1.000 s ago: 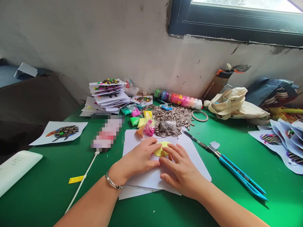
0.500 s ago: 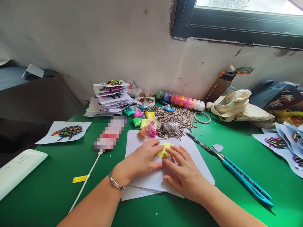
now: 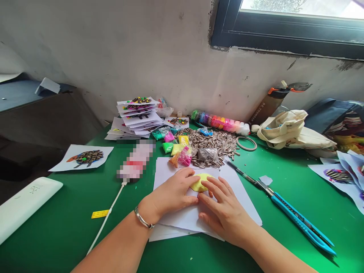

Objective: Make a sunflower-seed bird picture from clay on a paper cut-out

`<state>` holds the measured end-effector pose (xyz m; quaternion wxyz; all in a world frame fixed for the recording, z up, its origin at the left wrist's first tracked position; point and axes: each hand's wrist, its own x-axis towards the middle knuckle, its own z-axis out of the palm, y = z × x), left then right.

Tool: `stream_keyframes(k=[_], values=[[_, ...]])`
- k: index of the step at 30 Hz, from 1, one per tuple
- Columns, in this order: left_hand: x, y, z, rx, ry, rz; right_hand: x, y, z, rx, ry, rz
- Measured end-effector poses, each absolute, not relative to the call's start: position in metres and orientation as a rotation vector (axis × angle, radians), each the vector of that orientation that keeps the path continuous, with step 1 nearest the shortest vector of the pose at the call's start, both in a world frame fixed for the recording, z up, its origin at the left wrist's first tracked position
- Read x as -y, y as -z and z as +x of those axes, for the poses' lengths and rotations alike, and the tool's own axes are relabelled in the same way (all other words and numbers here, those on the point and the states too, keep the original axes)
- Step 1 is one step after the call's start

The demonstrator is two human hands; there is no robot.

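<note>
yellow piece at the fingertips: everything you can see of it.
The yellow piece is pale, flattened and roughly rounded, with a matte surface that looks like soft modelling clay. It lies flat on white paper, nearer the person than the seed pile. Fingers of the left hand touch its left side, those of the right hand its right, hiding parts of its outline.

The left hand [image 3: 176, 192] and the right hand [image 3: 226, 210] are held close together, backs up, just below the centre of the frame. The left forearm [image 3: 118, 240] is slanted in from the lower left, the right forearm [image 3: 273, 246] from the lower right. The left thumb is pointed rightward, parted from the bent fingers above. The right fingers are spread toward the upper left, the thumb set apart below.
</note>
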<state>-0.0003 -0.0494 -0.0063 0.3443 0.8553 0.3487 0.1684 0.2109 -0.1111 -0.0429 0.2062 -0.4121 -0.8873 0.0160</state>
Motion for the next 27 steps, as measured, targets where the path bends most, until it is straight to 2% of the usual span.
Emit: stream_keyframes(k=[27], values=[[0.044,0.014,0.001,-0.909,-0.43,2.249,0.111,0.037,0.221,2.366,-0.19,-1.188]])
